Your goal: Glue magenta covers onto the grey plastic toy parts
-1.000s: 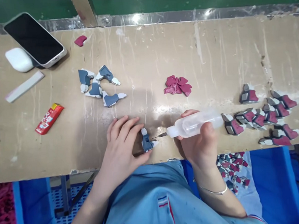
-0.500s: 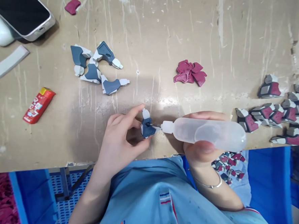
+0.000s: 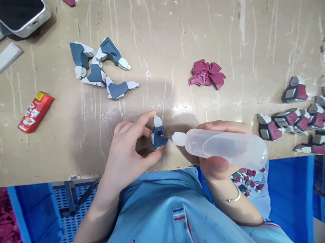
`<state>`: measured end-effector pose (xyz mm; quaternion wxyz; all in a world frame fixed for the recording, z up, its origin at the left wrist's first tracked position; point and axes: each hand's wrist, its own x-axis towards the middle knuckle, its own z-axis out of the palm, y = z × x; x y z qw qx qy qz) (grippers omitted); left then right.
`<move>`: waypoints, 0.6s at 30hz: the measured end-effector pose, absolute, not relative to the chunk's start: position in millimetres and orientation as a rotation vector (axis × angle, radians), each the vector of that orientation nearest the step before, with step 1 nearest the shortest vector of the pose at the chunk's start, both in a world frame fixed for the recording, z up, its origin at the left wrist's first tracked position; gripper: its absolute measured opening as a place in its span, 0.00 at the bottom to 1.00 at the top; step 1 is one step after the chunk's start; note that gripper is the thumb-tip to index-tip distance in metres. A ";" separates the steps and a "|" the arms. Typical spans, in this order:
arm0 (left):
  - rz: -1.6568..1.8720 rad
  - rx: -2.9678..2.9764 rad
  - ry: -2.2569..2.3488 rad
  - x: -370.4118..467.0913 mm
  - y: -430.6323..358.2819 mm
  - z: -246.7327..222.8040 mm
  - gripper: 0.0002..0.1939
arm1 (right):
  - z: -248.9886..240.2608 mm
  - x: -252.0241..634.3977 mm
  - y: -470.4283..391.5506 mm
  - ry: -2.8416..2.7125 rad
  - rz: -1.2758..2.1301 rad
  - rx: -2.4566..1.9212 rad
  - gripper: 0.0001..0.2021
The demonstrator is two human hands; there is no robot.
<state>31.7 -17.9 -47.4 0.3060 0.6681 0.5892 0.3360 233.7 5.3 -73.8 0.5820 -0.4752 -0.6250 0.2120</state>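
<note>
"What's different on your feed?"

"A second ago the squeeze bottle (image 3: pixel 224 147) is slanted, with its needle tip (image 3: pixel 169 136) just beside the blue-and-white plastic part (image 3: pixel 157 137). Now I see the bottle almost level and the tip right up at the part's inner side. I'd judge that the work is past lining up and on to applying, though I can't make out any liquid leaving the tip."

"Where's the part?"

"Just below the centre of the frame, at the near side of the workbench (image 3: pixel 162 37), its white knob (image 3: pixel 157 121) towards the top of the picture."

"And the hands?"

"I have the left hand (image 3: pixel 127 148) half open in a C, forefinger up by the knob and thumb at the lower edge, the part pinched in between. The right hand (image 3: pixel 214 170) is closed round the bottle, thumb on the near side, fingers on the far side. How hard it squeezes, I can't tell."

"Anything crowding you?"

"No, the maroon pieces (image 3: pixel 205 74) lie well apart, above and right of centre."
</note>
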 end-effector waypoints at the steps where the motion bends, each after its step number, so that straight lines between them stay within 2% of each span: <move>1: 0.888 1.771 1.557 31.3 -18.0 -47.0 0.33 | -74.1 233.9 4.9 -1.457 0.524 -1.095 0.23; 10: 0.851 1.766 1.586 31.0 -18.8 -43.4 0.35 | -59.0 234.9 0.7 -1.499 0.709 -1.051 0.19; 18: 0.934 1.808 1.631 32.5 -21.8 -52.6 0.31 | -69.3 241.4 1.6 -1.460 0.545 -1.036 0.19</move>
